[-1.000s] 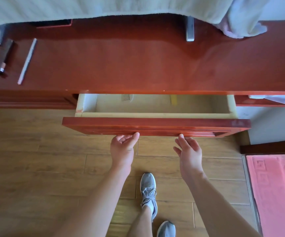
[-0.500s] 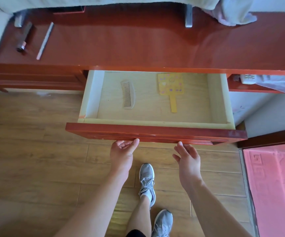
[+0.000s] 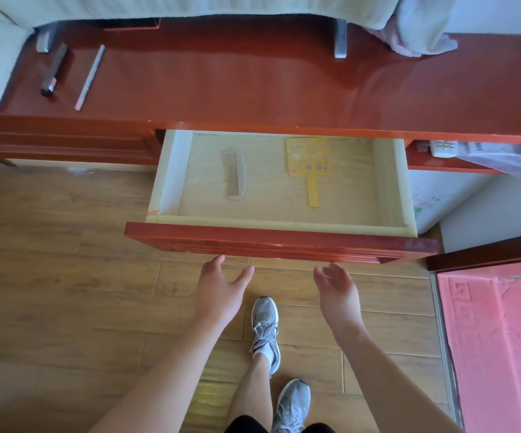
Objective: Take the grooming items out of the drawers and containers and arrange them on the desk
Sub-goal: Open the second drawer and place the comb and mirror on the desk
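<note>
**Drawer open, both hands empty at its near edge**

The drawer (image 3: pixel 281 242) stands well out from under the desk (image 3: pixel 253 89), its red front panel the nearest edge. Bare wood floor (image 3: pixel 65 276) lies near and left, a pink mat (image 3: pixel 496 354) at the right. Inside, a comb (image 3: pixel 234 176) lies left of centre and a yellow paddle (image 3: pixel 310 164) right of centre, apart, both beyond the panel from the fingers. The left hand (image 3: pixel 218 289) spreads relaxed fingers, one tip at the panel's lower edge; contact is unclear. The right hand (image 3: pixel 335 289), palm up and loosely open, holds nothing, just short of the panel.
</note>
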Demonstrator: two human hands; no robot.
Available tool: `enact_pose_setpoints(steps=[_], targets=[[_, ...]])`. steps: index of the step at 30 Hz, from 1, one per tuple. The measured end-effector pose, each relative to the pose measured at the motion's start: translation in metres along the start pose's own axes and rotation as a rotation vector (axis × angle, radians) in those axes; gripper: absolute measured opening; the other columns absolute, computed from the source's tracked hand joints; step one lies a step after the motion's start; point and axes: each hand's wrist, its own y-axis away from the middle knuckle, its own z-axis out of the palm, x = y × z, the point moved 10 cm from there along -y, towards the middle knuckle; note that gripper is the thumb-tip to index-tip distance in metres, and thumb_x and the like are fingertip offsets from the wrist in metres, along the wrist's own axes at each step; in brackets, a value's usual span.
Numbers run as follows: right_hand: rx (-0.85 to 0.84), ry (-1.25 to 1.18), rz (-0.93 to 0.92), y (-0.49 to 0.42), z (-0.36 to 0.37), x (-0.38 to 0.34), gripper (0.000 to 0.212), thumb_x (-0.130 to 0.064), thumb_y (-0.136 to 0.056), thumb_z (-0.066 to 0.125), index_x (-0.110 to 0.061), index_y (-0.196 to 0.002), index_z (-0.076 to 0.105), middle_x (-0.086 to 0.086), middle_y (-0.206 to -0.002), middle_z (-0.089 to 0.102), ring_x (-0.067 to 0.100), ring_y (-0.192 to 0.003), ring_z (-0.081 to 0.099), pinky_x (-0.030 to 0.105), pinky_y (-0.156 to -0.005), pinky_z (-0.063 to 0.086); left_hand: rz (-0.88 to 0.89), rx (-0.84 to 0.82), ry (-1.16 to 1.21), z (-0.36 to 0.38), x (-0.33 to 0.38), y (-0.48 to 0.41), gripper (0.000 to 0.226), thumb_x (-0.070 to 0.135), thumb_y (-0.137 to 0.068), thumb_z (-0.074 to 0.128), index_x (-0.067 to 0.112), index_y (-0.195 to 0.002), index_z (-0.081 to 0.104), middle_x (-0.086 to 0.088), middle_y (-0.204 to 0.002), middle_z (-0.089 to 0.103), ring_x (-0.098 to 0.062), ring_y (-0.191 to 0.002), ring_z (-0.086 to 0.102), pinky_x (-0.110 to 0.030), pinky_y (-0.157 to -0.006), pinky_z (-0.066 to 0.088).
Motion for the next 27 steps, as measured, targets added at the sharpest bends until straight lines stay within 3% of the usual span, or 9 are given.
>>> enact_pose_setpoints(steps=[4, 10, 14, 19, 24, 27], targets=[[-0.030, 0.571, -0.281, 0.018, -0.002, -0.024, 0.053, -0.033, -0.096, 0.050, -0.011, -0.143, 0.039, 0.004, -0.142, 0.046, 0.023, -0.130, 0.042, 0.034, -0.103, 0.037, 0.236, 0.026, -0.357, -0.008, 0.021, 0.018, 0.063, 0.043, -0.095, 0.054, 0.005, -0.144, 0.043, -0.008, -0.150, 0.043, -0.024, -0.140, 0.035, -0.036, -0.117, 0.028], [-0.109, 1.030, -0.463, 0.041, -0.005, -0.037, 0.054, -0.022, -0.097, 0.040, -0.011, -0.148, 0.026, 0.002, -0.152, 0.032, 0.023, -0.144, 0.019, 0.035, -0.117, 0.019, 0.382, -0.005, -0.624, -0.021, 0.039, 0.042, 0.058, 0.036, -0.098, 0.047, 0.006, -0.146, 0.038, -0.011, -0.155, 0.035, -0.027, -0.142, 0.032, -0.041, -0.118, 0.025], [-0.103, 1.124, -0.532, 0.057, -0.013, -0.053, 0.056, -0.017, -0.095, 0.039, -0.009, -0.149, 0.024, 0.004, -0.153, 0.030, 0.024, -0.145, 0.015, 0.035, -0.118, 0.012, 0.409, -0.014, -0.673, -0.037, 0.052, 0.056, 0.057, 0.035, -0.100, 0.040, 0.008, -0.150, 0.032, -0.009, -0.158, 0.028, -0.026, -0.145, 0.025, -0.040, -0.119, 0.023], [-0.078, 1.152, -0.578, 0.079, -0.025, -0.080, 0.053, -0.016, -0.091, 0.045, -0.009, -0.142, 0.034, 0.004, -0.145, 0.039, 0.024, -0.141, 0.023, 0.036, -0.117, 0.019, 0.445, 0.017, -0.666, -0.064, 0.077, 0.074, 0.058, 0.035, -0.100, 0.041, 0.009, -0.151, 0.030, -0.008, -0.159, 0.027, -0.024, -0.146, 0.024, -0.037, -0.120, 0.020], [-0.023, 1.145, -0.674, 0.101, -0.036, -0.129, 0.046, -0.015, -0.087, 0.050, -0.011, -0.132, 0.043, 0.002, -0.135, 0.047, 0.022, -0.135, 0.031, 0.032, -0.111, 0.026, 0.517, 0.051, -0.668, -0.094, 0.113, 0.085, 0.056, 0.031, -0.098, 0.048, 0.005, -0.147, 0.037, -0.011, -0.152, 0.039, -0.026, -0.143, 0.031, -0.040, -0.119, 0.024], [-0.023, 1.141, -0.691, 0.107, -0.039, -0.156, 0.054, -0.017, -0.092, 0.048, -0.009, -0.143, 0.034, 0.003, -0.145, 0.040, 0.022, -0.140, 0.025, 0.033, -0.116, 0.021, 0.582, 0.088, -0.665, -0.112, 0.141, 0.084, 0.052, 0.029, -0.097, 0.051, 0.004, -0.142, 0.043, -0.010, -0.146, 0.045, -0.025, -0.138, 0.039, -0.039, -0.116, 0.031]])
